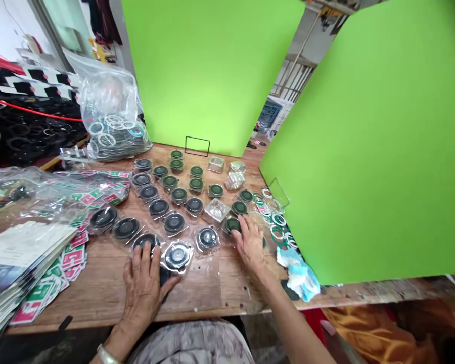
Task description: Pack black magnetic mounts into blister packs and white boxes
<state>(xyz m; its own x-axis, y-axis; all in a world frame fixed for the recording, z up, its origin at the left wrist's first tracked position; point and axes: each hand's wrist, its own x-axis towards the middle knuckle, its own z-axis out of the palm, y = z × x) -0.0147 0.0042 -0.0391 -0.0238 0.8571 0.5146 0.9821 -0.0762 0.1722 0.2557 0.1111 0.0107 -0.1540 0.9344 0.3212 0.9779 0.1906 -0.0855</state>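
Note:
My left hand (144,278) lies palm down with fingers apart, its fingertips on the near edge of a clear-packed black round disc (147,241). Between thumb and fingers, a dark patch shows, partly hidden. Just right of it is another packed black disc (177,255) with a shiny film. My right hand (251,243) reaches forward, fingers stretched out, touching a dark green round disc (231,225) in clear plastic. Part of another green disc is hidden behind that hand. Several more black discs (159,207) and green discs (179,195) stand in rows ahead.
Clear empty-looking plastic packs (217,211) stand among the discs. White and green rings (277,233) and a blue-white cloth (299,273) lie at right. Booklets (26,253), printed cards (74,255) and a bag of rings (111,131) fill the left. Green panels (212,76) border the table.

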